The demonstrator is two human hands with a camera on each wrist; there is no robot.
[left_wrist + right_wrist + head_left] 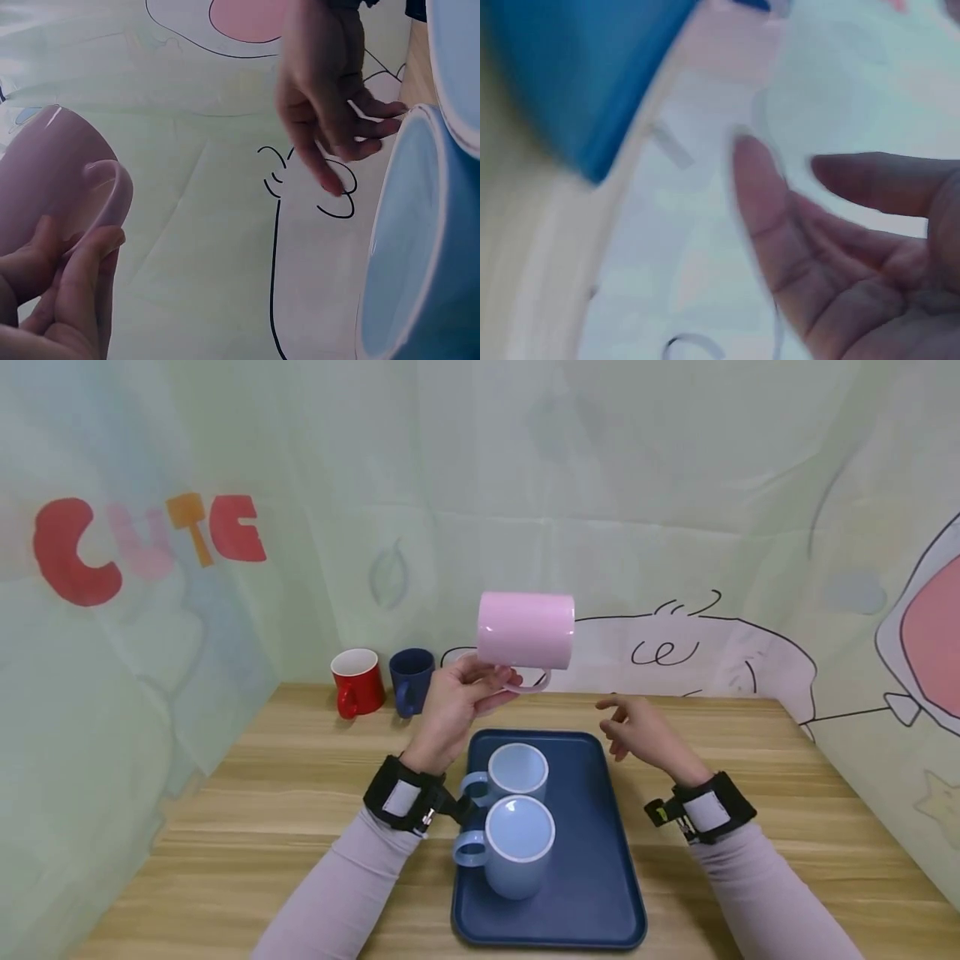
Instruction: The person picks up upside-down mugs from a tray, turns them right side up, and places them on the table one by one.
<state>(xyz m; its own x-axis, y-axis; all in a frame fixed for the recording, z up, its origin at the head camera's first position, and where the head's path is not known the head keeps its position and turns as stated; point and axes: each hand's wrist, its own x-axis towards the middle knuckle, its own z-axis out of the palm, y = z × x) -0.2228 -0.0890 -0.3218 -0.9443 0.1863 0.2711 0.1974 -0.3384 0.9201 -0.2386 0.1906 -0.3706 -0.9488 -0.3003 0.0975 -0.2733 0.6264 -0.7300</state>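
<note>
Red mug (367, 687) and navy mug (413, 670) sit side by side at the far left of the table (262, 793); next over, left grip (456, 703) pinches the pink mug (525, 631) by its handle (122, 193), raised above the table near the tray's (592, 860) far end (mug's on its side, handle underneath). Two light blue mugs (517, 872) stand on the tray's left half; right grip (641, 731) is loosely spread, thumb and fingers apart, just off the far right corner.
</note>
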